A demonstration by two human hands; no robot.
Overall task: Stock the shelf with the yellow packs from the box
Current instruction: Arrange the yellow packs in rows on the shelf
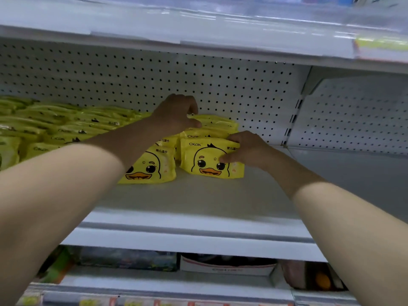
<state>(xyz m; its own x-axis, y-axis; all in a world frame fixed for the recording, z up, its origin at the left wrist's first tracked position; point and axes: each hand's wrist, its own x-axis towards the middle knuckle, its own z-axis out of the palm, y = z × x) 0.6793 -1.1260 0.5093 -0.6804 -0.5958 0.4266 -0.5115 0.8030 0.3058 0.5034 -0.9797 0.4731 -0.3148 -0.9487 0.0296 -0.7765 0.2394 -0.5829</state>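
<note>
Yellow duck-face packs stand in rows on the white shelf. My right hand grips the front pack of the right row by its top right edge, thumb on its face. My left hand reaches over to the packs behind it, fingers curled on their top edges. Another front pack stands just left, partly hidden by my left forearm. Many more yellow packs fill the shelf's left side. The box is out of view.
A pegboard back wall closes the shelf, with a shelf overhead. A metal upright divides off the bay to the right. The shelf floor in front of and right of the packs is bare. Other goods sit on the lower shelf.
</note>
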